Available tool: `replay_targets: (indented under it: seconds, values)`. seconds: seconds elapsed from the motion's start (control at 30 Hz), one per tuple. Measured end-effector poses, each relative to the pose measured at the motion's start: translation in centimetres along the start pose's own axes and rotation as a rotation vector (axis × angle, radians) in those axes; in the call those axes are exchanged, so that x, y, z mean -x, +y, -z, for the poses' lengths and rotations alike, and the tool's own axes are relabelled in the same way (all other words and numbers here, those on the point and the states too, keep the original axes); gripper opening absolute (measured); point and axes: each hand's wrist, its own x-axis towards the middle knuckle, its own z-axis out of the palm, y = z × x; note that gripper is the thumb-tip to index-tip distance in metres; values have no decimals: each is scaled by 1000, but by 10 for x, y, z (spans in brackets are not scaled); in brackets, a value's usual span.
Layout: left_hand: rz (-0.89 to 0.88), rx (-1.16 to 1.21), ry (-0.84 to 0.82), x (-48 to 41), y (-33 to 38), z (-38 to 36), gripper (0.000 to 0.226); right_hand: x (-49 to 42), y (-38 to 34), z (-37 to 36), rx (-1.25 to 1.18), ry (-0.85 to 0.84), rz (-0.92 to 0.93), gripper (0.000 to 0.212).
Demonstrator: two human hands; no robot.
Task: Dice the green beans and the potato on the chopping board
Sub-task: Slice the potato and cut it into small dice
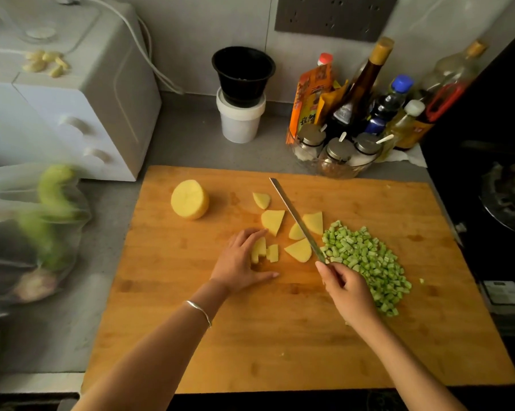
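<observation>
A wooden chopping board [280, 345] fills the counter in front of me. A pile of diced green beans [366, 262] lies at its right. A peeled potato half [190, 199] rests at the back left. Several flat potato slices [273, 221] lie in the middle. My left hand [241, 261] presses down on a small stack of cut potato pieces [263, 250]. My right hand [346, 289] grips the handle of a knife [294, 218], whose blade points away, lifted over the slices to the right of my left hand.
A cluster of sauce bottles and spice jars [360, 114] stands behind the board at the right. A black cup in a white tub [240, 93] is at the back. A white appliance [72, 108] and a bag of vegetables [42, 226] sit left. A stove with a wok [505, 197] is at right.
</observation>
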Motion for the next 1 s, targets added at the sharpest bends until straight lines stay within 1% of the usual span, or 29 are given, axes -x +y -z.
replay_targets:
  seconds: [0.13, 0.27, 0.37, 0.47, 0.5, 0.53, 0.63, 0.7, 0.77, 0.87, 0.93, 1.0]
  values:
    - [-17, 57, 9, -11, 11, -9, 67, 0, 3, 3, -23, -13, -11, 63]
    - [-81, 119, 5, -13, 29, -28, 52, -1, 2, 9, -60, -4, -48, 54]
    - [-69, 99, 18, -14, 34, -29, 51, -4, 0, 14, -95, 7, -72, 49]
    - [-77, -16, 144, -25, 41, -19, 59, -8, -1, 22, -125, 0, -86, 47]
    - [-86, -48, 152, -33, 47, -16, 60, -9, -1, 24, -132, 5, -90, 47]
    - [-100, -81, 110, -41, 55, -14, 61, -11, -1, 26, -137, 11, -95, 47]
    - [-114, -260, -171, -66, 76, -20, 64, -16, -3, 30, -131, 23, -93, 53]
    - [-116, -383, -271, -79, 82, -27, 66, -19, -5, 32, -129, 30, -85, 54]
    - [-93, -411, -293, -91, 84, -31, 62, -20, -7, 34, -135, 35, -80, 54]
    - [-49, -339, -269, -108, 79, -25, 53, -23, -9, 36, -150, 34, -79, 55]
    - [-31, -327, -242, -117, 71, -17, 54, -24, -10, 36, -164, 28, -85, 55]
    - [-19, -352, -217, -125, 64, -12, 63, -27, -10, 37, -168, 29, -103, 54]
